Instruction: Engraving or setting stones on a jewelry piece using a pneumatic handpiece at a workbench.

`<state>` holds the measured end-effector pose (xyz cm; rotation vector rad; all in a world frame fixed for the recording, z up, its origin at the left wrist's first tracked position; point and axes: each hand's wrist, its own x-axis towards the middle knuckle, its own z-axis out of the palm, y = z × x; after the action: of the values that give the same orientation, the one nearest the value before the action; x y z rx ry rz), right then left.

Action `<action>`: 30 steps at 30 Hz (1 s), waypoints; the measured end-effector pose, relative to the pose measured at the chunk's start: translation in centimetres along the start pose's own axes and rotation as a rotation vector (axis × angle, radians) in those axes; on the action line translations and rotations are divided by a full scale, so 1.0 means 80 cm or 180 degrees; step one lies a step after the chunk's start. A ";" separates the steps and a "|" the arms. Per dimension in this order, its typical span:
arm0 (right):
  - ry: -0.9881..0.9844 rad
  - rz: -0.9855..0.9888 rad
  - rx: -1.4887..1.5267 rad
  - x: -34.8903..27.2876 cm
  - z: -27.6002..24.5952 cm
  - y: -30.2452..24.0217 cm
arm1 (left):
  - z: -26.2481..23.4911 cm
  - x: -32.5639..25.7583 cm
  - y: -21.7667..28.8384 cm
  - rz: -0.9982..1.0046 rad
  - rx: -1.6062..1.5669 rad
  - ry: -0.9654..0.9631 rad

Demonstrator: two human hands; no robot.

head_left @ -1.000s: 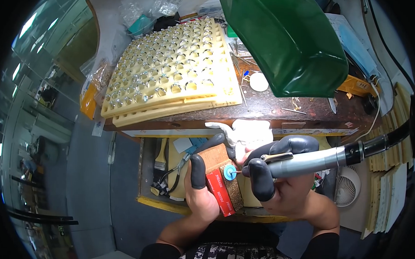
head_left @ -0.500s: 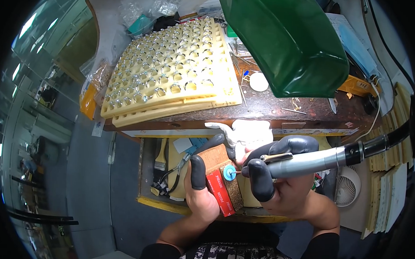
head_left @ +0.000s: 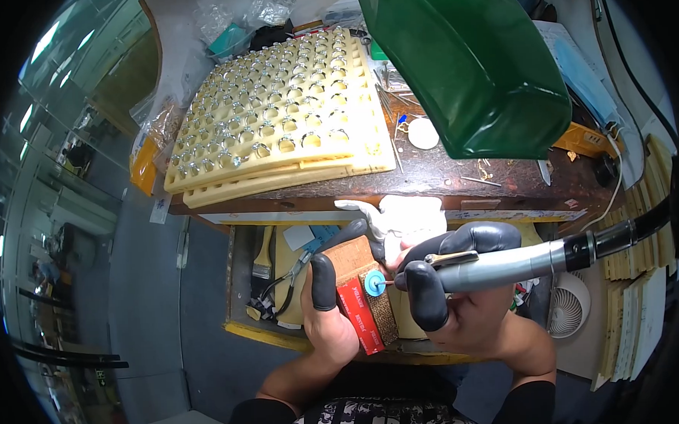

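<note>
My left hand (head_left: 327,317), with black finger cots on thumb and forefinger, grips a small brown block with a red face (head_left: 366,301). My right hand (head_left: 463,312), also in black finger cots, holds a silver rotary handpiece (head_left: 506,264) whose small blue disc tip (head_left: 373,283) touches the block. A black hose runs from the handpiece to the right. Both hands hover over an open drawer below the bench edge. A white bench peg (head_left: 399,214) juts out just behind them.
Stacked cream foam trays (head_left: 277,132) filled with several rings lie on the wooden bench (head_left: 443,178). A green lamp shade (head_left: 469,58) hangs over its right side. The drawer (head_left: 241,290) holds pliers (head_left: 286,285) and a brush (head_left: 262,252). A small white fan (head_left: 567,316) sits at right.
</note>
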<state>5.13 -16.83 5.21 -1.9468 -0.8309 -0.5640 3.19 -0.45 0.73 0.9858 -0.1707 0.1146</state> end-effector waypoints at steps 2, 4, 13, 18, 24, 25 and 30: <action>0.0042 0.0032 0.0119 0.000 0.001 0.001 | 0.001 0.000 0.000 -0.0017 -0.0048 -0.0003; 0.0016 0.0031 0.0049 0.000 0.000 0.001 | 0.003 -0.001 0.001 -0.0035 -0.0095 -0.0001; 0.0049 0.0097 0.0166 -0.003 0.003 0.003 | 0.013 0.000 0.002 -0.0121 0.0011 0.0387; 0.0038 0.0086 0.0147 -0.003 0.002 0.002 | 0.012 0.000 0.002 -0.0075 0.0080 0.0353; 0.0044 0.0108 0.0142 -0.006 0.003 0.001 | 0.011 0.000 0.001 -0.0096 -0.0012 0.0355; 0.0016 0.0239 0.0260 -0.008 0.004 -0.001 | 0.008 0.000 0.000 -0.0100 -0.0014 0.0353; -0.0037 0.0031 0.0173 -0.008 0.000 0.000 | 0.001 -0.001 0.000 -0.0095 -0.0106 0.0004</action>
<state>4.73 -17.03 4.75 -1.9053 -0.8353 -0.5195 3.08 -0.52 0.71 0.9547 -0.1562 0.0850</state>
